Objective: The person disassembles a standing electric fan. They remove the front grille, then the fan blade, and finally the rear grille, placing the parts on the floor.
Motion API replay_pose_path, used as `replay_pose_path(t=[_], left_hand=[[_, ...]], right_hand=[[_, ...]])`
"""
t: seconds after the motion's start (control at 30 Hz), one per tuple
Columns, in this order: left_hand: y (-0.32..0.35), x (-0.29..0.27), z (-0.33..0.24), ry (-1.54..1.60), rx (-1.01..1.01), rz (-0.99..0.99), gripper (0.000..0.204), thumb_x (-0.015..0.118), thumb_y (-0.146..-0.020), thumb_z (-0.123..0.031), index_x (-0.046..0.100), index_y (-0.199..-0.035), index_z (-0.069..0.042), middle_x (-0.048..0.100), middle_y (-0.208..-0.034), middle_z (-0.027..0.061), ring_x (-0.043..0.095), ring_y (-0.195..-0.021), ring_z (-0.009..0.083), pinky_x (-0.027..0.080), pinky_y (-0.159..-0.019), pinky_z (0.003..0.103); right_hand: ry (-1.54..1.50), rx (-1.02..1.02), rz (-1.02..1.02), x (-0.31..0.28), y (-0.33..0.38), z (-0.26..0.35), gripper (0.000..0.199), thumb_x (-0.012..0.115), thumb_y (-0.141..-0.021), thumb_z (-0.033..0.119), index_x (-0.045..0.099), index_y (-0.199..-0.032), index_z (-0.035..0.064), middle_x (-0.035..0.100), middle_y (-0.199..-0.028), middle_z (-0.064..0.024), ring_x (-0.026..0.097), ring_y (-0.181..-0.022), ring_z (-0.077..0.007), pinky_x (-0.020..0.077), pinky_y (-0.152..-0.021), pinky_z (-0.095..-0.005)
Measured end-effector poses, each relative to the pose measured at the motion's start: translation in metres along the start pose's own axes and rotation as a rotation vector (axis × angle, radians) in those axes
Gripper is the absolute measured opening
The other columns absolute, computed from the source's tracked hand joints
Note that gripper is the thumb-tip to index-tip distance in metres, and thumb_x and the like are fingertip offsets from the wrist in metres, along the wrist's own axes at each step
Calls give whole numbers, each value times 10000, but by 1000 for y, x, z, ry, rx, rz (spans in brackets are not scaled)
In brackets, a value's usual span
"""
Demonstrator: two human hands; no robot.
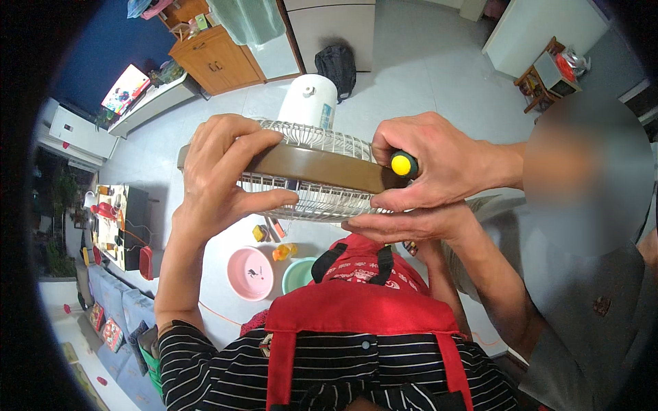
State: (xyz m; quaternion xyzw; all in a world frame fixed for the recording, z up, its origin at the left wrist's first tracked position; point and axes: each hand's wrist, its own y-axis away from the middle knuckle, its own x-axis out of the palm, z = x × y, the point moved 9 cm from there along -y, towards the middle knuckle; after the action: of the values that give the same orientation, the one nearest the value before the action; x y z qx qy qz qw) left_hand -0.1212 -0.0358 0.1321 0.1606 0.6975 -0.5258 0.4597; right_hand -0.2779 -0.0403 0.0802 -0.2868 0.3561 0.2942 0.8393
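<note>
An electric fan with a white motor housing (308, 99) and a wire guard (322, 198) is in front of me. A brown band (315, 166) runs round the guard's rim. My left hand (216, 168) is closed round the left part of that rim, thumb on the near side. My right hand (430, 252) is low on the right, mostly covered by a co-worker's hand, its fingers hidden. The co-worker's upper hand (439, 161) grips a screwdriver (404, 164) with a yellow-ended dark handle against the rim's right end. Their other hand (411, 222) lies beneath the guard.
On the floor below are a pink basin (250, 273), a green basin (297, 275) and an orange-yellow item (284, 251). The co-worker in grey (576, 294) is close on my right. A black backpack (336, 70) stands farther off; a blue sofa (130, 329) is at left.
</note>
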Motion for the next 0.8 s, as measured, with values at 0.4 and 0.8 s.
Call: replay_pose_path(t=[0.4, 0.8], left_hand=[[-4, -8, -2, 11, 10, -91, 399, 791, -559, -322, 614, -804, -61, 539, -761, 45, 513, -710, 212, 403, -597, 320], [-7, 0, -11, -86, 55, -87, 491, 760, -578, -404, 620, -908, -68, 558, -867, 57, 530, -784, 230, 414, -654, 342]], right_hand=[[72, -202, -144, -14, -2, 21, 423, 688, -622, 223, 555, -948, -12, 554, -843, -150, 558, -718, -277, 475, -626, -334], [149, -235, -99, -9, 15, 24, 469, 664, -691, 199, 544, -1115, 36, 549, -924, -128, 586, -760, -261, 498, -616, -325]])
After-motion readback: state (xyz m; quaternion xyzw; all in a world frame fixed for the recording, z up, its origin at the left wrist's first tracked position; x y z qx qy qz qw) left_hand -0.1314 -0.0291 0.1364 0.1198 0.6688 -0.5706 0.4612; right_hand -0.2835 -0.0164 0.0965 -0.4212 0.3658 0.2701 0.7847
